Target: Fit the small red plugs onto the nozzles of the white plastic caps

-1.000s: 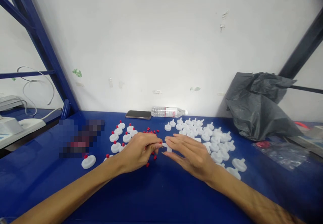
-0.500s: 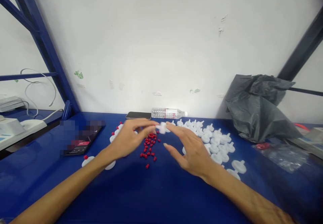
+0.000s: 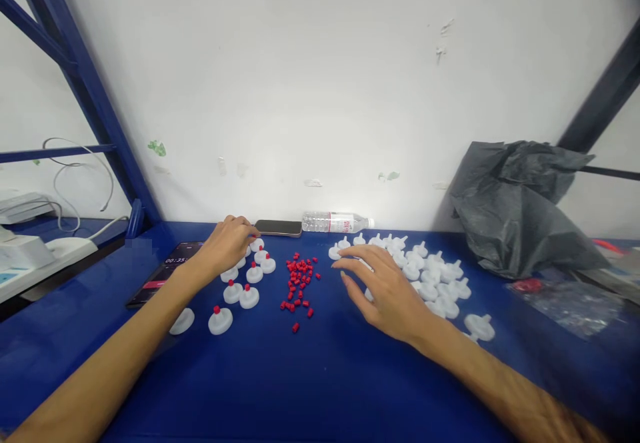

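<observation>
My left hand [image 3: 226,246] is at the back left, its fingers closed on the red tip of a white spouted lid [image 3: 257,245] beside the black phone. Near it stand several white lids with red caps on their spouts, such as this red-capped lid [image 3: 220,321]. My right hand [image 3: 384,290] is open, fingers spread, over the left edge of a pile of uncapped white spouted lids [image 3: 430,276]. It partly hides some of them. Small loose red caps [image 3: 299,270] lie scattered between the two hands.
A phone [image 3: 279,228] and a clear plastic bottle [image 3: 337,222] lie along the wall. Another phone [image 3: 165,271] showing a timer is partly behind my left forearm. At right are a dark plastic bag [image 3: 515,210] and a clear bag [image 3: 570,306].
Both hands were together at a white lid in the middle. My left hand has carried it to the back left among the capped lids; my right hand has moved slightly right to the uncapped pile.
</observation>
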`<act>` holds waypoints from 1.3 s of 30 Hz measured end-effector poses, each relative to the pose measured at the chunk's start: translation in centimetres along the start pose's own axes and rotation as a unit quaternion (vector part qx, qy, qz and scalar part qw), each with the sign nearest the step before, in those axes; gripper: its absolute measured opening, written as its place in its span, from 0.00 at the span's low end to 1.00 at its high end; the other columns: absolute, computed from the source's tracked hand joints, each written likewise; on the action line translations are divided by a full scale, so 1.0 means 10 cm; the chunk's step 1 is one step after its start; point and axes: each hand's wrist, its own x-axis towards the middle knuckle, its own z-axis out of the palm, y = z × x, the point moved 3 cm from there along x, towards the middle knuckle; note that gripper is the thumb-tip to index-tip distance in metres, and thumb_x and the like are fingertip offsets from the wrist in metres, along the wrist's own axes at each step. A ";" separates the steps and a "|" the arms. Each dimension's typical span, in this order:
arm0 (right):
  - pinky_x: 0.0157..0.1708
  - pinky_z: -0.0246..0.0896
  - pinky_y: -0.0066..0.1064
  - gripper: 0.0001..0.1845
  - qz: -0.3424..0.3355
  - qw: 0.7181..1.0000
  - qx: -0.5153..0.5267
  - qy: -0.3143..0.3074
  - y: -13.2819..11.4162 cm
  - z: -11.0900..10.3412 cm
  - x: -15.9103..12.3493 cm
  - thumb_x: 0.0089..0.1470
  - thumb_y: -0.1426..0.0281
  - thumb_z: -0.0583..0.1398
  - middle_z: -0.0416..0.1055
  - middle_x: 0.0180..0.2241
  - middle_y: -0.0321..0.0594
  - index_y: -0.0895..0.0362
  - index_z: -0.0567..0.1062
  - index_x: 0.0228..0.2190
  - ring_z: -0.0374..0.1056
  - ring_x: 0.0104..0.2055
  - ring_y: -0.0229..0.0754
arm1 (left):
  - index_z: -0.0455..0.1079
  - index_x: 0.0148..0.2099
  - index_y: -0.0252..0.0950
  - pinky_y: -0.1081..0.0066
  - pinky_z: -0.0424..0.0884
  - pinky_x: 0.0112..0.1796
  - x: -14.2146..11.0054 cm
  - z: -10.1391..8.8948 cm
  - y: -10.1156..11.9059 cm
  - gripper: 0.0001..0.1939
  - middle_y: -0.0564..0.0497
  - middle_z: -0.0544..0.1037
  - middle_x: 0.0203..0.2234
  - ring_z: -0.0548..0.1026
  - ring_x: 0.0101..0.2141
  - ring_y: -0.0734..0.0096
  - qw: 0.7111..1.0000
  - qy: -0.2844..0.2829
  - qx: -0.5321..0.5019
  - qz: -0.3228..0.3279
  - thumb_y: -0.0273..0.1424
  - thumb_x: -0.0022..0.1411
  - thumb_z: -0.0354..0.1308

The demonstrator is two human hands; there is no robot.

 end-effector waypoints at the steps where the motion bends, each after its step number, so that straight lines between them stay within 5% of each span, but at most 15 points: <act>1: 0.56 0.73 0.52 0.14 0.008 1.000 -0.010 -0.005 0.02 0.01 0.00 0.66 0.73 0.57 0.79 0.51 0.47 0.52 0.77 0.50 0.75 0.55 0.52 | 0.84 0.50 0.38 0.52 0.73 0.48 0.00 0.02 0.00 0.18 0.37 0.83 0.47 0.77 0.50 0.41 1.000 -0.011 0.013 -0.003 0.27 0.69 0.52; 10: 0.63 0.64 0.59 0.18 0.112 0.973 -0.180 -0.088 0.37 0.15 -0.15 0.69 0.69 0.55 0.79 0.56 0.52 0.57 0.77 0.55 0.71 0.62 0.59 | 0.79 0.55 0.35 0.55 0.71 0.47 -0.08 0.09 0.05 0.18 0.39 0.81 0.44 0.77 0.47 0.46 0.999 0.003 0.033 0.011 0.24 0.73 0.50; 18: 0.64 0.61 0.62 0.16 0.164 0.955 -0.172 -0.176 0.49 0.11 -0.14 0.69 0.70 0.54 0.84 0.44 0.49 0.58 0.82 0.46 0.77 0.53 0.55 | 0.80 0.51 0.35 0.53 0.68 0.49 -0.17 -0.21 0.57 0.17 0.41 0.82 0.43 0.74 0.47 0.49 0.989 0.088 -0.032 0.116 0.27 0.75 0.48; 23: 0.67 0.58 0.59 0.16 0.106 0.971 -0.106 -0.184 0.37 0.09 -0.08 0.70 0.69 0.56 0.84 0.47 0.46 0.55 0.81 0.52 0.76 0.57 0.51 | 0.81 0.46 0.38 0.56 0.66 0.47 -0.24 -0.03 0.81 0.13 0.45 0.82 0.41 0.73 0.46 0.54 0.979 0.035 -0.048 0.194 0.27 0.73 0.53; 31: 0.69 0.52 0.67 0.17 0.094 0.956 -0.075 -0.269 0.30 0.16 -0.14 0.71 0.65 0.56 0.82 0.51 0.46 0.51 0.79 0.56 0.71 0.62 0.56 | 0.80 0.48 0.36 0.57 0.65 0.45 -0.24 0.19 0.79 0.12 0.44 0.81 0.44 0.72 0.46 0.53 0.983 -0.033 -0.009 0.182 0.29 0.76 0.54; 39: 0.67 0.56 0.63 0.13 0.084 0.956 -0.073 -0.271 0.27 0.14 -0.11 0.71 0.67 0.56 0.79 0.43 0.42 0.49 0.79 0.50 0.75 0.51 0.50 | 0.79 0.46 0.35 0.58 0.62 0.46 -0.23 0.20 0.82 0.09 0.45 0.81 0.43 0.72 0.46 0.55 0.983 -0.060 -0.006 0.175 0.31 0.76 0.57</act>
